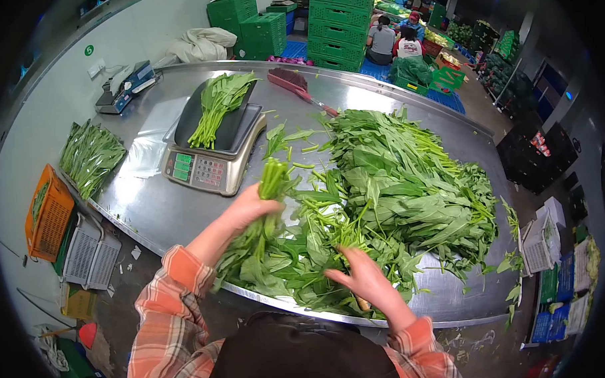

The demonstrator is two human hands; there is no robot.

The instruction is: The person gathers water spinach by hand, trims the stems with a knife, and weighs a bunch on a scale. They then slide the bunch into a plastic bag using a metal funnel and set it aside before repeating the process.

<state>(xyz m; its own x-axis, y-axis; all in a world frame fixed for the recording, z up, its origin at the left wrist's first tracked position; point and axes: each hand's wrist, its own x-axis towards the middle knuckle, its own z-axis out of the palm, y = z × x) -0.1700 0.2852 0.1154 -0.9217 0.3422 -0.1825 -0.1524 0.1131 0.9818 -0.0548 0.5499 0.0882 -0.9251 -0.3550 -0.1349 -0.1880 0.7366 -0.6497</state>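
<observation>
Possibly stems could have slipped from the bunch (273, 180), because my left hand (248, 207) was closed only around its middle, above the table (446, 294) near its edge. Its pale-green stalks pointed up, darker leaves hanging below. My right hand (365, 278), thumb and fingers spread, hovered at loose greens (307, 225).

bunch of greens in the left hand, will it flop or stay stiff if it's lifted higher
The bunch will probably droop at its leafy end, since broad, thin leaves hang below the left hand's grip. Its stems should bend less, as they stick up fairly straight above it. It may shed pieces if held loosely: no tie shows around the stems.
</observation>
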